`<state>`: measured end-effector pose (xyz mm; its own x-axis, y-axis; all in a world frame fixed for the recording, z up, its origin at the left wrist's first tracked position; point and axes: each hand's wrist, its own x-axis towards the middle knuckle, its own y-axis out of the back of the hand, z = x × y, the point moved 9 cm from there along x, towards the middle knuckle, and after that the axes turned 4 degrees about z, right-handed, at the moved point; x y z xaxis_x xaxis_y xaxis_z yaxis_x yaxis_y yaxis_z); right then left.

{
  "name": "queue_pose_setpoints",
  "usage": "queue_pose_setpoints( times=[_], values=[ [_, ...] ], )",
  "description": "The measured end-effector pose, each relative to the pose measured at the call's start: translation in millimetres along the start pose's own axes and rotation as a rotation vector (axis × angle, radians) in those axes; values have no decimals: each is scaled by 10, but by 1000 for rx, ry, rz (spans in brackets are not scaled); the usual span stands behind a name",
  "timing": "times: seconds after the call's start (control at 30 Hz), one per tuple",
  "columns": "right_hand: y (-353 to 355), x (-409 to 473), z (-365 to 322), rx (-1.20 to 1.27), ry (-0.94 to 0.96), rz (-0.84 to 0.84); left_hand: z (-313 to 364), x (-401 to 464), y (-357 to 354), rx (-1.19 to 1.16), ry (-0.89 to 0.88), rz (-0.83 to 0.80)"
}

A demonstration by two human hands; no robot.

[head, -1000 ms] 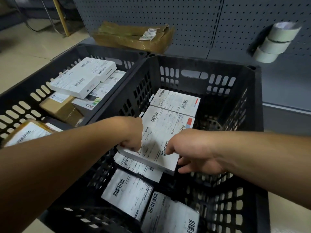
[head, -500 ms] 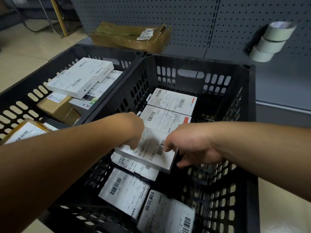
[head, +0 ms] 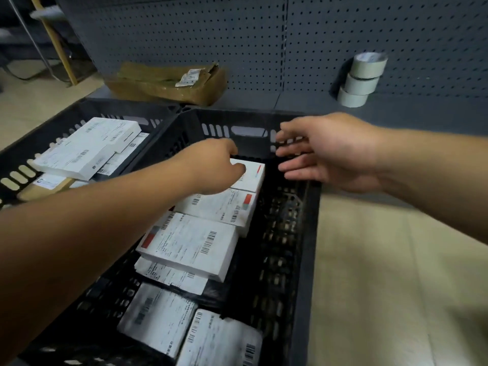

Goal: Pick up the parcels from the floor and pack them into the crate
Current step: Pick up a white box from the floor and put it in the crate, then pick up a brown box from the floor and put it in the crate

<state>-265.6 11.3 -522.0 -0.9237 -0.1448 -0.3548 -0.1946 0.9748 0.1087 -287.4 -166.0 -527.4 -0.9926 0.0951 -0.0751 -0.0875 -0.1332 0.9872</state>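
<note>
A black slotted crate (head: 309,233) in front of me holds several labelled parcels. Three white boxes lie in a row: a near one (head: 190,244), a middle one (head: 221,207) and a far one (head: 252,178). A flat parcel (head: 171,276) and two soft bags (head: 158,318) lie nearer me. My left hand (head: 214,167) reaches into the crate, its loosely curled fingers touching the far box's left end. My right hand (head: 324,154) hovers over the crate's far right corner with fingers spread, holding nothing.
A second black crate (head: 87,108) to the left carries white boxes (head: 87,149) and a brown carton. Behind stand a grey pegboard shelf with a torn cardboard box (head: 163,83) and three stacked tape rolls (head: 361,77). Tan floor (head: 396,286) lies to the right.
Both hands let go of the white box, which now lies flat in the crate. My left hand moved forward to the far box; my right hand lifted up and away, opening.
</note>
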Motion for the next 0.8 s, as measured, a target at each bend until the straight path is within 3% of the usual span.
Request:
queue_pose_setpoints(
  times=[0.2,0.43,0.8],
  values=[
    [862,-132,1,32,70,129,866,30,255,-79,-144,173],
    [1784,-263,372,84,3,216,1784,33,211,-139,-261,203],
    [3642,-582,1146,-278,-202,471,3127,122,-384,-415,-188,-76]
  ],
)
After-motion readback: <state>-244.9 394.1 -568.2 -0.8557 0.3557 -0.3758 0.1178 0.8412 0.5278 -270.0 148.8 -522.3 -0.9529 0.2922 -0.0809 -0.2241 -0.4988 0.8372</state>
